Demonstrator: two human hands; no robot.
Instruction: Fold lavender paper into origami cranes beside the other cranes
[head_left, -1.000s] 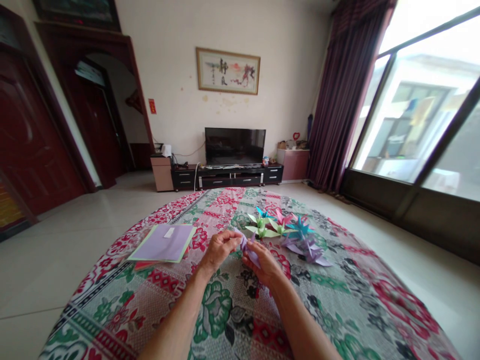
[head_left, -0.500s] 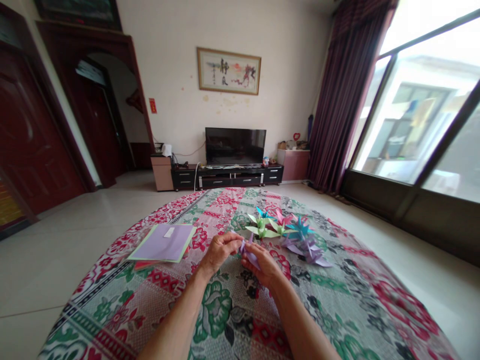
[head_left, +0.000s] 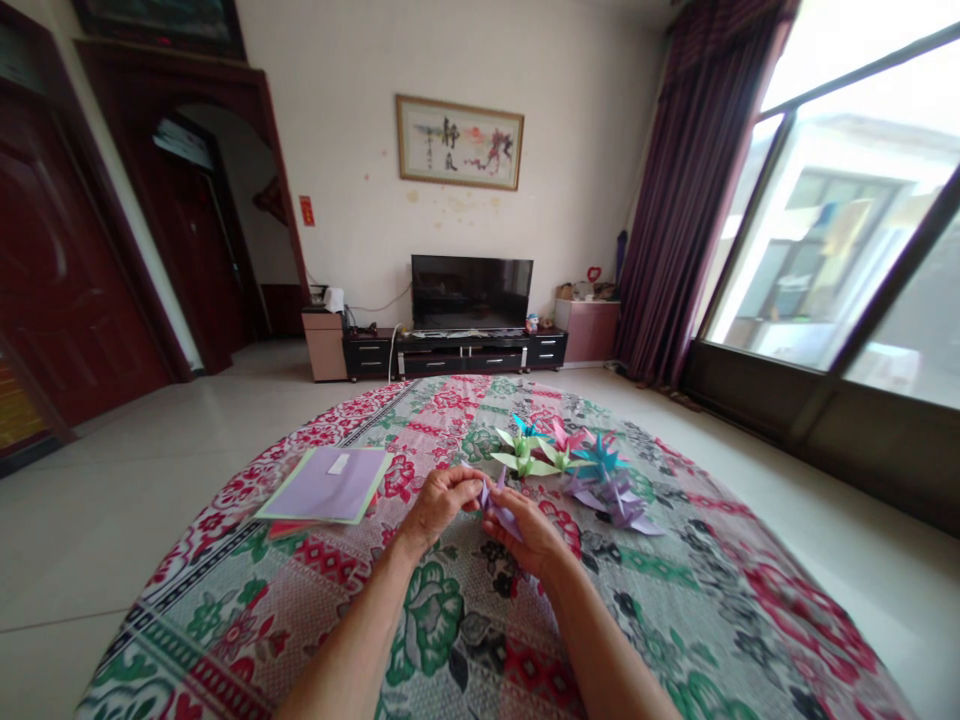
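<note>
A small folded purple paper (head_left: 507, 520) is between my two hands, above the middle of the cloth-covered table. My left hand (head_left: 442, 503) pinches its left tip between thumb and fingers. My right hand (head_left: 527, 530) holds its body from the right, fingers closed round it. Just beyond and to the right stand folded paper cranes: light green ones (head_left: 523, 458), a pink one (head_left: 567, 438), blue ones (head_left: 602, 457) and purple ones (head_left: 622, 503). Part of the held paper is hidden by my fingers.
On the left of the table lies a stack of square paper sheets (head_left: 322, 485), purple on top, with a small white piece (head_left: 338, 464) on it. The round table has a floral cloth (head_left: 427, 620). Beyond it stand a TV (head_left: 472, 293) and a low cabinet (head_left: 491, 362).
</note>
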